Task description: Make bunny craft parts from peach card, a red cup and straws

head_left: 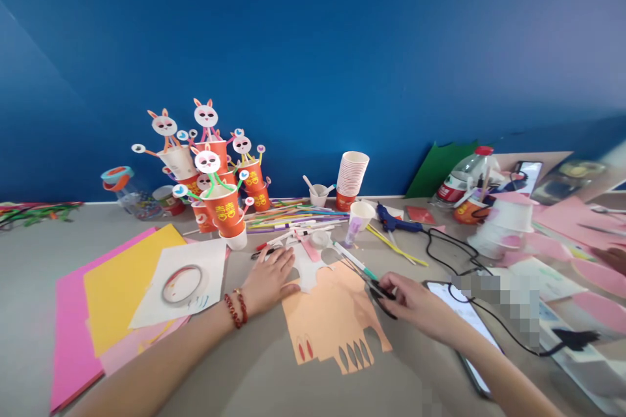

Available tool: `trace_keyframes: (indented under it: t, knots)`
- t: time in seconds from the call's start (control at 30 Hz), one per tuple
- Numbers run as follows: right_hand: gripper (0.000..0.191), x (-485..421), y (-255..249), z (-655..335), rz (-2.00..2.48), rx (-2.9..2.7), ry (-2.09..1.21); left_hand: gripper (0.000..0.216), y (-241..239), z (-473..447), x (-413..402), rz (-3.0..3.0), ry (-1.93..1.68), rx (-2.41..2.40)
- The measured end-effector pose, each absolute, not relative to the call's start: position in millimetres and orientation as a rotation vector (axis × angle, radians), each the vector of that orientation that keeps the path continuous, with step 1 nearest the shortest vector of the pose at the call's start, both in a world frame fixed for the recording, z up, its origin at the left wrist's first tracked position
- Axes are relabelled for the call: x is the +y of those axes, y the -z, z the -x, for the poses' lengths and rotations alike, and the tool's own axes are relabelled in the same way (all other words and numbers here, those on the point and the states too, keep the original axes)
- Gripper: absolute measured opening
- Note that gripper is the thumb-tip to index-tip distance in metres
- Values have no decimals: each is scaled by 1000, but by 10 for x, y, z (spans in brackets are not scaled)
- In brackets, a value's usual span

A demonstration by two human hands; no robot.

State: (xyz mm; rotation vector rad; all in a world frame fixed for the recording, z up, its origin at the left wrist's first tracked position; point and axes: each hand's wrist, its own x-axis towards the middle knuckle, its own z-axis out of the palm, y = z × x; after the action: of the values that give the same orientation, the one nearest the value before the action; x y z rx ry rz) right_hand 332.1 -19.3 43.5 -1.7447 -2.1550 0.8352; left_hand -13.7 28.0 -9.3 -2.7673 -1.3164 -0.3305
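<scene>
My left hand, with a red beaded bracelet at the wrist, lies with fingers spread. Its fingertips rest by a cut white paper scrap. My right hand has its fingers closed on the black handles of a pair of scissors, whose blades point up and left over the paper. Between and below my hands lies a peach paper sheet with several leaf-shaped holes and two red-centred ear shapes near its lower edge. A marker with a green end lies beside the blades.
Rabbit-faced paper cup figures stand at back left. Coloured sheets and a tape roll lie left. Behind are pipe cleaners, stacked cups and a blue glue gun. Right are a phone, black cable and another person's hand.
</scene>
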Motion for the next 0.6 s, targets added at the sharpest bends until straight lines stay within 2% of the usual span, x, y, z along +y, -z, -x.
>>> trace_keyframes:
  t: [0.2,0.47,0.6]
  knots:
    - [15,-426,-376,-3019,1441,-1978,-1196,56,86,58,376,2735,348,-1368]
    - [19,-506,-334,-3066,1408,-1903,-1166,53,-111,18,314,2811,346,-1345]
    - [19,-662,-421,-3085,1384,-1884,-1245,41,-278,174,-5,3050,423,-1114]
